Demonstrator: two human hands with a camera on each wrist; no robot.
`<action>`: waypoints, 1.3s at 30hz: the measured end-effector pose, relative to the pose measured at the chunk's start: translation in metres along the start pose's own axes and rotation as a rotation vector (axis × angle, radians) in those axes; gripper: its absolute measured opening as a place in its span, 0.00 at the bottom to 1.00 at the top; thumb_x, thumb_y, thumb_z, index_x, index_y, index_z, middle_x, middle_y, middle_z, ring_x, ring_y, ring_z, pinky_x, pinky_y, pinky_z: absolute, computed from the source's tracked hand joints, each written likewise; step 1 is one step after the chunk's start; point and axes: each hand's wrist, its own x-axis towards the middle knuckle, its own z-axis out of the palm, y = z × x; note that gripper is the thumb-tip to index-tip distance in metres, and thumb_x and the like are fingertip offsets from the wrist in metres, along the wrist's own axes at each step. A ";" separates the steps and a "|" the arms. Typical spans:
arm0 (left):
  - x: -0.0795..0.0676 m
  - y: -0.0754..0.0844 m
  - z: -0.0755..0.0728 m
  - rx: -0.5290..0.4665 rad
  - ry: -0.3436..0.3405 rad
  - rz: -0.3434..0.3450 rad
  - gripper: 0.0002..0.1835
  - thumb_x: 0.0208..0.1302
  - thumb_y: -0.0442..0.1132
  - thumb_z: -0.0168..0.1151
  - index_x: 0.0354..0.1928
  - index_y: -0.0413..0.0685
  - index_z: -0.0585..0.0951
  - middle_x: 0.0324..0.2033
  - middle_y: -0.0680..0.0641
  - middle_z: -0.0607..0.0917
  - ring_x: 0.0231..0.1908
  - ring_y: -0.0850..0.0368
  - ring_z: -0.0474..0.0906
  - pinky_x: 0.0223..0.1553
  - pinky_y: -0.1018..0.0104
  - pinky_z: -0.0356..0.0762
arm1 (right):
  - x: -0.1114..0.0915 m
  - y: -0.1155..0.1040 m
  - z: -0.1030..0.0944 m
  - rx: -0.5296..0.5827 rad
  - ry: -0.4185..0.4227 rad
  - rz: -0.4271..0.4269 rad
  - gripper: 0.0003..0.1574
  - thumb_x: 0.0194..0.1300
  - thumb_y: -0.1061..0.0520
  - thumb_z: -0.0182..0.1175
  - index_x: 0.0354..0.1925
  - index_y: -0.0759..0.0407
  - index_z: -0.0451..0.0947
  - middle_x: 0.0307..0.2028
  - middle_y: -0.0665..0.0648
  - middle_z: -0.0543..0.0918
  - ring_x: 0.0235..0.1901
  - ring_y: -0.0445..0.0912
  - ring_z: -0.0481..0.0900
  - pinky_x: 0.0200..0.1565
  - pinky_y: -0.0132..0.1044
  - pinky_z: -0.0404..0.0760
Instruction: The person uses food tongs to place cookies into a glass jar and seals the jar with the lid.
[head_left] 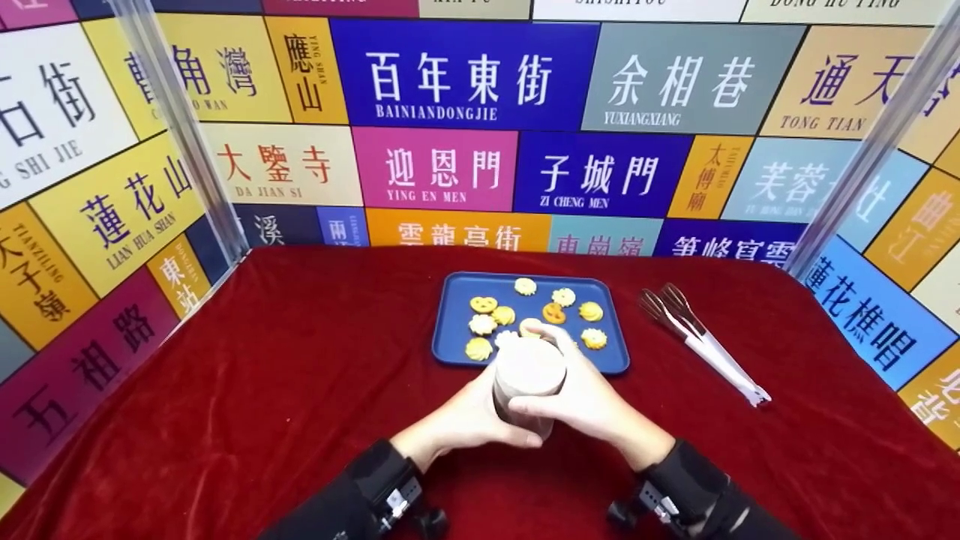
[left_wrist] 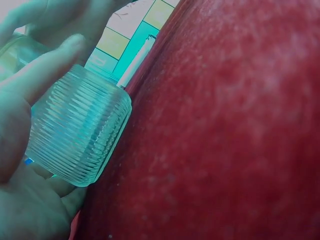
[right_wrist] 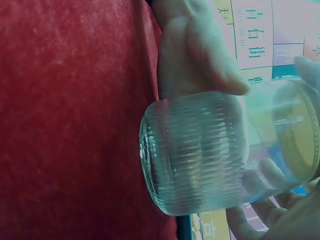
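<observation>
A clear glass jar with a ribbed lower body and a pale round lid stands between my two hands, in front of the tray. My left hand holds the jar's lower body from the left, its thumb across the near side. From the right, my right hand grips it higher up, near the lid, with thumb in front and fingers round the far side. Both wrist views show the ribbed base close over the red cloth. Nothing shows inside the ribbed part.
Behind the jar lies a blue tray with several cookies, a few hidden by the hands and lid. Tongs with white handles and brown heads rest to its right. Red cloth covers the table; a wall of coloured signs rises behind.
</observation>
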 end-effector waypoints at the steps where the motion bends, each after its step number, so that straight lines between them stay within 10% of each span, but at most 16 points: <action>1: 0.000 0.000 0.001 -0.008 0.007 -0.006 0.59 0.49 0.30 0.85 0.79 0.59 0.60 0.65 0.51 0.79 0.63 0.55 0.77 0.67 0.63 0.74 | -0.001 -0.001 0.001 0.010 0.018 0.006 0.63 0.50 0.55 0.86 0.77 0.57 0.63 0.72 0.57 0.75 0.67 0.51 0.74 0.69 0.54 0.70; 14: 0.000 -0.002 0.001 0.032 0.001 -0.013 0.53 0.52 0.34 0.84 0.77 0.60 0.63 0.61 0.53 0.82 0.60 0.56 0.79 0.64 0.64 0.76 | -0.003 -0.009 0.011 -0.117 0.166 0.124 0.57 0.42 0.44 0.90 0.65 0.56 0.72 0.53 0.56 0.84 0.51 0.49 0.81 0.56 0.48 0.79; 39: -0.002 -0.003 -0.002 0.062 0.008 -0.051 0.50 0.52 0.36 0.84 0.76 0.57 0.66 0.61 0.55 0.82 0.60 0.58 0.78 0.65 0.65 0.73 | -0.002 -0.004 -0.007 -0.076 -0.044 0.068 0.57 0.56 0.48 0.83 0.76 0.59 0.67 0.68 0.60 0.76 0.65 0.53 0.73 0.69 0.56 0.70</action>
